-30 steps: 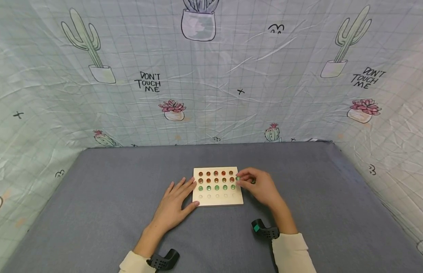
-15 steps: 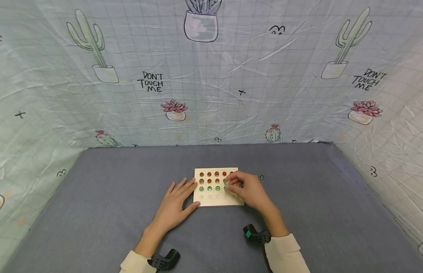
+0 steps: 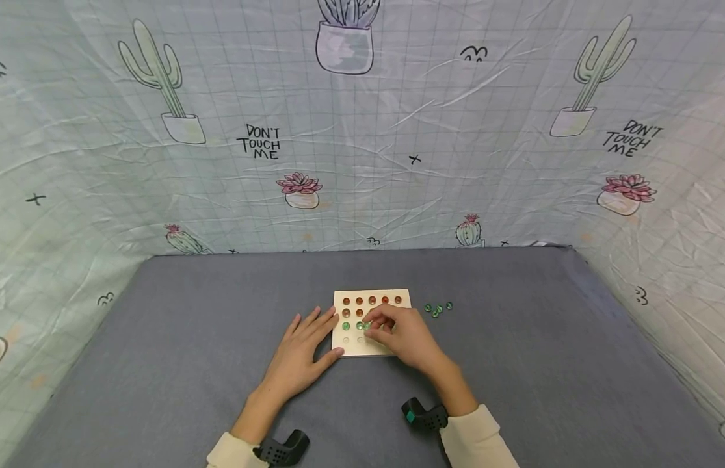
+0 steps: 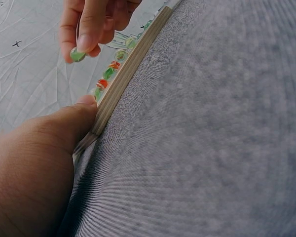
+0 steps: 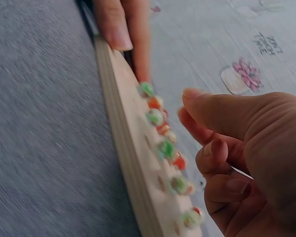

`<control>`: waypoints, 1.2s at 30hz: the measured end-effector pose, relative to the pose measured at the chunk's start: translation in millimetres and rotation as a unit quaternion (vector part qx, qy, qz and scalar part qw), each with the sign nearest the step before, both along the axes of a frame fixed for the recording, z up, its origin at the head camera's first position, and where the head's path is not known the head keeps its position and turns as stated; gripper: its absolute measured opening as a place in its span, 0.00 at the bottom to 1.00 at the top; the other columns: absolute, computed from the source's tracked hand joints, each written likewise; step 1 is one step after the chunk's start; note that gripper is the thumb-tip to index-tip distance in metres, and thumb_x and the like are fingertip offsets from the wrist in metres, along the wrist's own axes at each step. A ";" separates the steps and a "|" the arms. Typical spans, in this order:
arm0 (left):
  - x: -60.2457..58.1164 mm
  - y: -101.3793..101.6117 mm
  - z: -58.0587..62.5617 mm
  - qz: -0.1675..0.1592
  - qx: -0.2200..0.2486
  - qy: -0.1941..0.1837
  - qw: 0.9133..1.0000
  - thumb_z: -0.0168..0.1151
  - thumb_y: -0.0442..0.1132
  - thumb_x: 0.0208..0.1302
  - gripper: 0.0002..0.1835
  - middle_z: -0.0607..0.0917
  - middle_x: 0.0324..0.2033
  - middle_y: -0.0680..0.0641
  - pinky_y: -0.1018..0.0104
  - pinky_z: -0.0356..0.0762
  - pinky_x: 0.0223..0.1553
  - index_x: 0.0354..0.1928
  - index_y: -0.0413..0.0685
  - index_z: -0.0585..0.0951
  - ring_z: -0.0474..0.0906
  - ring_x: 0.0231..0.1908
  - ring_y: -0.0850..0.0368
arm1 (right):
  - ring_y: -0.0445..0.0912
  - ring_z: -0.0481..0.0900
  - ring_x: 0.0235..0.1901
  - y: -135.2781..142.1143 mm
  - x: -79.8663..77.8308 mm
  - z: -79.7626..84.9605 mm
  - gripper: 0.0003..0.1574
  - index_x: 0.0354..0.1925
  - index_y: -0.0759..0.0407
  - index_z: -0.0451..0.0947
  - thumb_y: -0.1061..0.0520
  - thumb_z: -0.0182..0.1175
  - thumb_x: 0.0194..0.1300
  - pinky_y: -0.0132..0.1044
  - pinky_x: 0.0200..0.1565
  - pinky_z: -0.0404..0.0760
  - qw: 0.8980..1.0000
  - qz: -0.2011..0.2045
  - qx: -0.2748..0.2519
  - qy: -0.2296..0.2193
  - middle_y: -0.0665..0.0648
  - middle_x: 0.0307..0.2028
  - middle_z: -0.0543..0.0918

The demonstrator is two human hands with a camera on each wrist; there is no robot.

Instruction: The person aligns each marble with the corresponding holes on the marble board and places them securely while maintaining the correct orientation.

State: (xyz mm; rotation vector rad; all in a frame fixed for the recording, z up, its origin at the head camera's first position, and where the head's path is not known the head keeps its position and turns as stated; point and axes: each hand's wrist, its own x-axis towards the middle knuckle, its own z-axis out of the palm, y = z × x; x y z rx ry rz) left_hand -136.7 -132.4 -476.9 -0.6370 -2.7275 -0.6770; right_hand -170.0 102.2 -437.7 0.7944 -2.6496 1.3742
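Grey cloth (image 3: 192, 357) | wooden board (image 3: 362, 351) lies on it | left hand (image 3: 296, 357), fingers spread, touches board's left edge | right hand (image 3: 408, 335) pinches over board | loose green marbles (image 3: 435, 313) right of board | held green marble (image 4: 77, 55) could slip, or bump seated marbles (image 3: 346, 325) if lowered askew

I've got a creased, pale gridded fabric backdrop (image 3: 350, 218) round three sides of the gray cloth-topped desk (image 3: 549, 331). It's printed all over with potted cacti (image 3: 160, 71) and pink succulents (image 3: 300, 183), plus "DON'T TOUCH ME" lettering (image 3: 263, 142) twice, lol.
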 end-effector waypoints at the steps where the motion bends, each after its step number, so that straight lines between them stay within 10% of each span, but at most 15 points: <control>1: 0.1 -0.2 0.1 0.000 0.000 -0.001 1.000 0.59 0.58 0.64 0.34 0.67 0.68 0.51 0.45 0.46 0.69 0.68 0.51 0.69 0.58 0.68 0.47 | 0.36 0.71 0.19 -2.2 0.5 -0.8 0.08 0.38 0.55 0.84 0.58 0.69 0.57 0.30 0.20 0.71 1.000 0.004 -0.001 0.004 0.43 0.25 0.80; 36: -2.5 -2.3 1.3 -0.007 0.004 0.021 1.000 0.60 0.58 0.64 0.33 0.69 0.66 0.49 0.42 0.50 0.67 0.67 0.49 0.71 0.61 0.67 0.44 | 0.33 0.65 0.18 -36.7 11.4 -13.0 0.09 0.38 0.54 0.84 0.60 0.70 0.56 0.27 0.19 0.67 0.995 -0.010 0.071 0.066 0.42 0.25 0.76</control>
